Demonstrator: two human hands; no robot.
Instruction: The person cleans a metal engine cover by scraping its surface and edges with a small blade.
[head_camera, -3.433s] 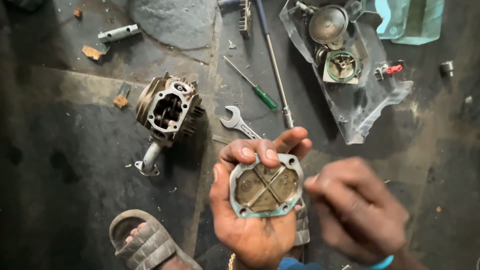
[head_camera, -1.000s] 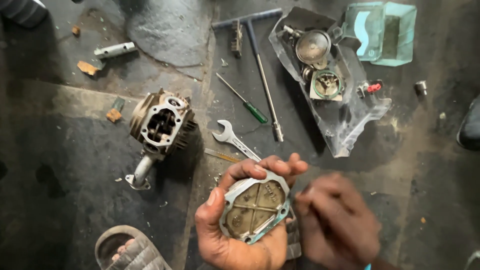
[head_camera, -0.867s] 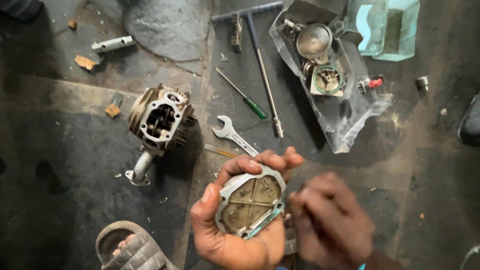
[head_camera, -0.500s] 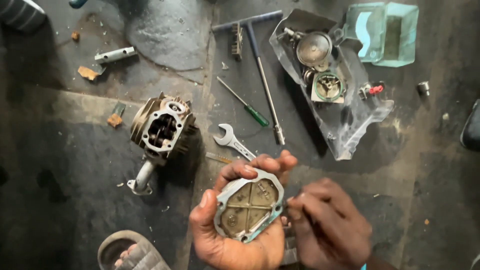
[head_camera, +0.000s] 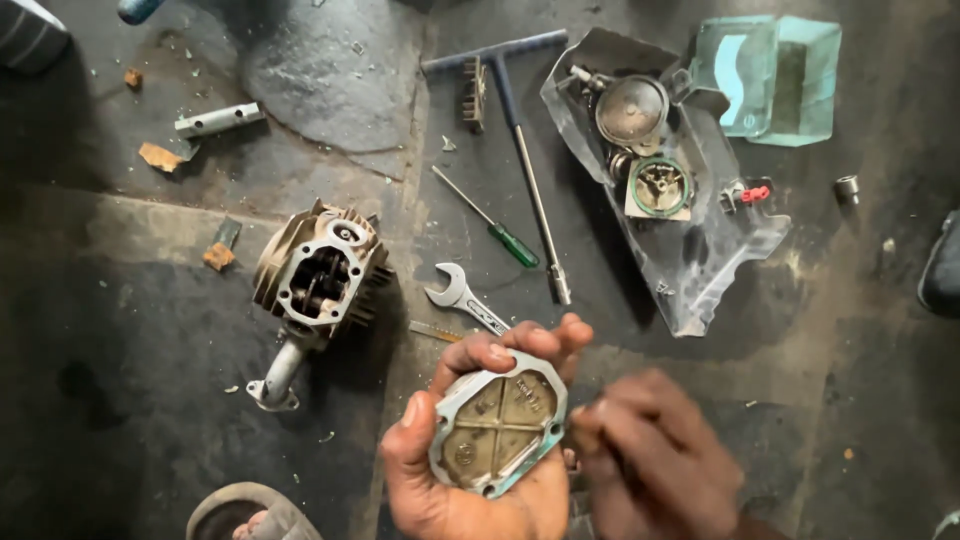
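Left hand (head_camera: 460, 480) grip on cover plate (head_camera: 497, 421); right hand (head_camera: 655, 465) blurred, fingertips unclear.

Left hand (head_camera: 455, 470) cradles a square metal cover (head_camera: 497, 422) — right hand (head_camera: 655, 460) touches its edge.

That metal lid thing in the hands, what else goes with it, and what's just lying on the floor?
Being worked on:
- metal cover, cupped in the left hand
- right hand, fingertips at the cover's edge

Just lying about:
- finned engine part
- spanner
- green-handled screwdriver
- T-handle wrench
- clear plastic sheet holding small round parts
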